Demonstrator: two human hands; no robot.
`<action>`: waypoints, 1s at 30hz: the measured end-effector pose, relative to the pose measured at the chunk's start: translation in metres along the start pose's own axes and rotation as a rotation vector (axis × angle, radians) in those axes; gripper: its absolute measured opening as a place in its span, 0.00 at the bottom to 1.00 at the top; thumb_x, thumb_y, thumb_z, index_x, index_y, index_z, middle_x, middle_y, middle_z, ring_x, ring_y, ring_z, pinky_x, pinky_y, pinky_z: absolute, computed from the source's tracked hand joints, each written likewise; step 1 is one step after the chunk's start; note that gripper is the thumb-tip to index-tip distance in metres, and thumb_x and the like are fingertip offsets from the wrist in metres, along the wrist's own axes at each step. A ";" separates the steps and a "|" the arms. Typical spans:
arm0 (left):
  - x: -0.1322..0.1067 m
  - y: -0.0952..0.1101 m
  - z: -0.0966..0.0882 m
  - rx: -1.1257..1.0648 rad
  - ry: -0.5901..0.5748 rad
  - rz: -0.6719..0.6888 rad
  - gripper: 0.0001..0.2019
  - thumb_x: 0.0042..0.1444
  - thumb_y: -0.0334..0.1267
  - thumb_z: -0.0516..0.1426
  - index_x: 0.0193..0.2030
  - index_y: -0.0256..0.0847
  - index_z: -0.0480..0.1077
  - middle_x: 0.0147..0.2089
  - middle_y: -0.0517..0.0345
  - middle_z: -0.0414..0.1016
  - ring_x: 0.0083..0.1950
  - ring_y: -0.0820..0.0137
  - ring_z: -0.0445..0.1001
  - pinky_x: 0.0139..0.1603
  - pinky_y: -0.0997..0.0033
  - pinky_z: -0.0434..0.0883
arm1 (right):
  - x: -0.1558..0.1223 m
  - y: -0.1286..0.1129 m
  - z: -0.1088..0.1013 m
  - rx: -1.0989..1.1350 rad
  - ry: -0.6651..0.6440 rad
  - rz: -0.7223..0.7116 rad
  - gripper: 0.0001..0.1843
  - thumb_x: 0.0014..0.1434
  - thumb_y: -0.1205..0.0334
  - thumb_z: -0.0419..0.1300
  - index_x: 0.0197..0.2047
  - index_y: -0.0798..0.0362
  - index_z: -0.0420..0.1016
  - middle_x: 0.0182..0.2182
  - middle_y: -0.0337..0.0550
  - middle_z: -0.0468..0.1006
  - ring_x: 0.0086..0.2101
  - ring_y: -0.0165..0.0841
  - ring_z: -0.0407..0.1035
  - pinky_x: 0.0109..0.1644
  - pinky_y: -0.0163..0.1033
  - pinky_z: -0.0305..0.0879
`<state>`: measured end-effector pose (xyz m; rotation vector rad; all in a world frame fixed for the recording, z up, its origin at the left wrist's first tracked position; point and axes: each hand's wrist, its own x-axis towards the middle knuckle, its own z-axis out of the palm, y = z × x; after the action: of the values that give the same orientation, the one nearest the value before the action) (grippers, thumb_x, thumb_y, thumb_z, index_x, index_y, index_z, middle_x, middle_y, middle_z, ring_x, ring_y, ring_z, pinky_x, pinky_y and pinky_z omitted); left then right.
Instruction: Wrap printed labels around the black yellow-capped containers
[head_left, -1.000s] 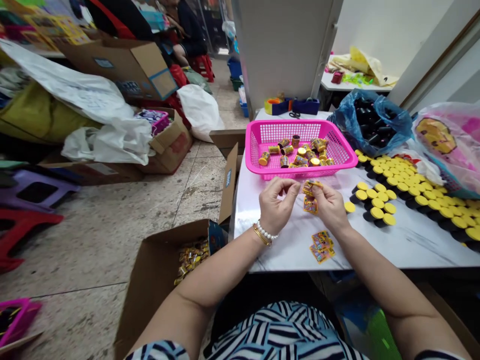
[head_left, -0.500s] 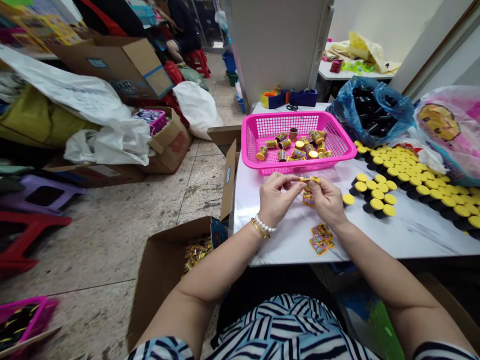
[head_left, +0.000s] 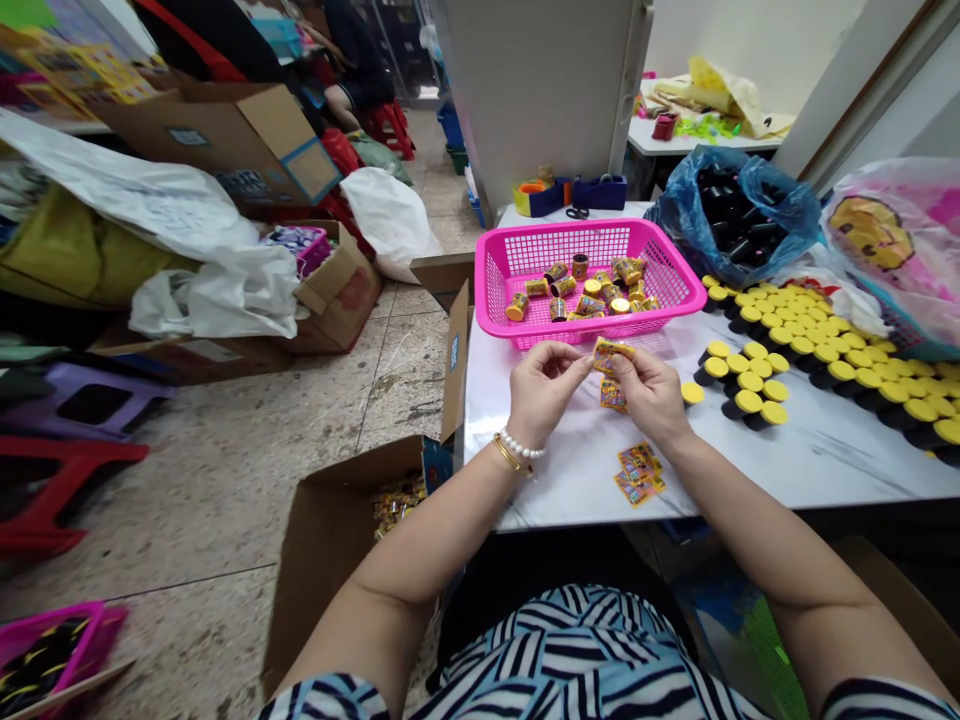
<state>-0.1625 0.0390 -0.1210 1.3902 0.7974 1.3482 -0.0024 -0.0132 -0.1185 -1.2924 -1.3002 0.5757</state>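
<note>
A small yellow printed label [head_left: 609,350] is held up between my two hands, just in front of the pink basket. My right hand [head_left: 656,400] pinches it between thumb and finger on the right side. The fingertips of my left hand [head_left: 544,390] are pressed together at its left edge. Below the fingers another printed label [head_left: 613,396] lies on the table. Closer to the table's front edge is a small pile of similar labels [head_left: 639,474]. Beside my right hand stands a single yellow-capped container [head_left: 692,393].
The pink basket [head_left: 487,318] contains several labelled containers [head_left: 516,306]. Rows of black containers with yellow caps [head_left: 840,350] fill the table's right side, near a blue bag [head_left: 675,220] of black pieces. An open cardboard box [head_left: 307,540] stands left of the table. A person sits far back.
The label in my hands has turned so that more of its printed face shows. My left fingertips have drawn slightly left. The whole view has shifted a little.
</note>
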 end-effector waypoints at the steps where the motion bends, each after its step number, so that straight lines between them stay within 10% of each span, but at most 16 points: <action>1: -0.001 0.001 0.000 0.029 0.019 0.037 0.15 0.55 0.47 0.71 0.38 0.39 0.78 0.35 0.56 0.79 0.35 0.72 0.75 0.37 0.71 0.72 | 0.001 0.001 0.000 0.026 0.007 0.016 0.18 0.69 0.44 0.61 0.51 0.45 0.84 0.40 0.40 0.85 0.40 0.37 0.77 0.46 0.44 0.73; 13: -0.006 0.016 -0.001 0.215 0.099 0.357 0.06 0.60 0.40 0.69 0.43 0.44 0.84 0.36 0.57 0.78 0.35 0.73 0.71 0.36 0.70 0.68 | -0.003 0.001 -0.001 -0.148 -0.032 -0.093 0.17 0.71 0.44 0.59 0.50 0.44 0.85 0.39 0.41 0.84 0.39 0.38 0.77 0.45 0.44 0.72; 30: -0.004 0.013 -0.001 0.217 0.026 0.298 0.06 0.57 0.40 0.71 0.39 0.43 0.84 0.36 0.55 0.79 0.37 0.71 0.74 0.39 0.69 0.73 | -0.003 -0.007 0.000 -0.204 -0.055 -0.153 0.17 0.72 0.46 0.58 0.42 0.46 0.84 0.34 0.41 0.81 0.36 0.35 0.74 0.41 0.42 0.68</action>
<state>-0.1663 0.0320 -0.1104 1.7166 0.7943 1.5443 -0.0053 -0.0182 -0.1129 -1.3351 -1.5196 0.3810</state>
